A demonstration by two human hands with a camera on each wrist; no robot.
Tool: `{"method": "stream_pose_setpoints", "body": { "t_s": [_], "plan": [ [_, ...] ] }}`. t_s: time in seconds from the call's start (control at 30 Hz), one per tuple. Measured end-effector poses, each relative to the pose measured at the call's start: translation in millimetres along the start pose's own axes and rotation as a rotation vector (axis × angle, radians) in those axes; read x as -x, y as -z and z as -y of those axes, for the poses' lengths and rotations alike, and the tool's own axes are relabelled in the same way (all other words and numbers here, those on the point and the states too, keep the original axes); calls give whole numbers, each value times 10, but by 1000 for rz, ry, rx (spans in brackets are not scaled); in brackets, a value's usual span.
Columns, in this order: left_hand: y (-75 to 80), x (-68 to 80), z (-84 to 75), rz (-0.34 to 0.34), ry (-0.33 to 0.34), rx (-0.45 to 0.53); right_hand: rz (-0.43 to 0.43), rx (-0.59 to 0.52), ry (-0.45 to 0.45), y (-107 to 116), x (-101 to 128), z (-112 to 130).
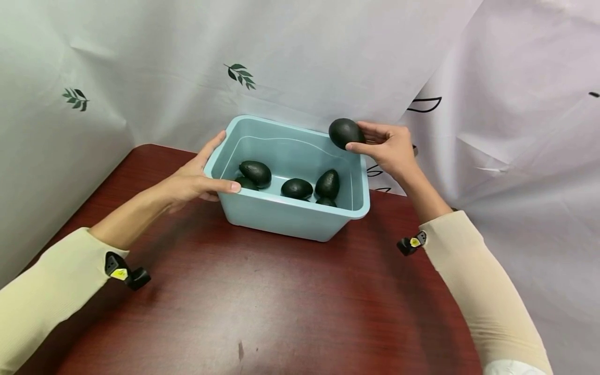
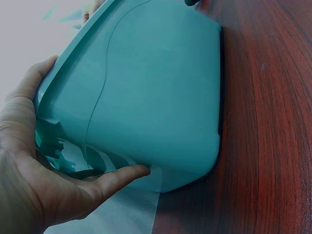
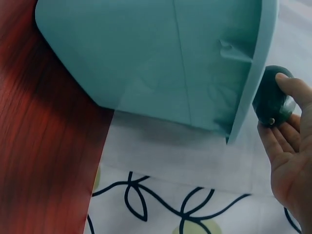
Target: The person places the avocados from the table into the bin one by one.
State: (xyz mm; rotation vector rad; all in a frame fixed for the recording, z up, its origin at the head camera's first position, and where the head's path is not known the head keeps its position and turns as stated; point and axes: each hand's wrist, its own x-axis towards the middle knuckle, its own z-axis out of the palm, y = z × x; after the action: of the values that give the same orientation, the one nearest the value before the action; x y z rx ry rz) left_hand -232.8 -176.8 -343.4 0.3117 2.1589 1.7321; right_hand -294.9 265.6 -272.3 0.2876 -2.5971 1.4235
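Observation:
A light blue plastic bin (image 1: 286, 221) stands on the table, with several dark green avocados inside, among them one avocado (image 1: 257, 173) at the left and another avocado (image 1: 327, 183) at the right. My left hand (image 1: 189, 182) grips the bin's left end, its thumb lying along the front rim and its other fingers spread against the end wall. Between thumb and fingers, my right hand (image 1: 392, 148) pinches a dark avocado (image 1: 344, 132) over the bin's back right corner. The right wrist view shows this held avocado (image 3: 271, 97) just beyond the rim, its small stem spot visible.
The reddish-brown wooden table (image 1: 262, 302) stretches in front of the bin. Behind it and on both sides hangs a white cloth (image 1: 304, 62) with leaf prints, close to the bin's back wall. Small black devices are strapped to both sleeves.

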Motion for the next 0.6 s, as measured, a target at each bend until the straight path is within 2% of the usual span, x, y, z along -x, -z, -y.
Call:
{"method": "stream_pose_setpoints", "body": {
  "t_s": [0.37,0.6],
  "plan": [
    [-8,-5,-7,1,0,-4,50,40,37,-219,-86,52],
    [-16,-8,-6,3,3,-7,140,68,48,-337,-98,12]
  ]
}}
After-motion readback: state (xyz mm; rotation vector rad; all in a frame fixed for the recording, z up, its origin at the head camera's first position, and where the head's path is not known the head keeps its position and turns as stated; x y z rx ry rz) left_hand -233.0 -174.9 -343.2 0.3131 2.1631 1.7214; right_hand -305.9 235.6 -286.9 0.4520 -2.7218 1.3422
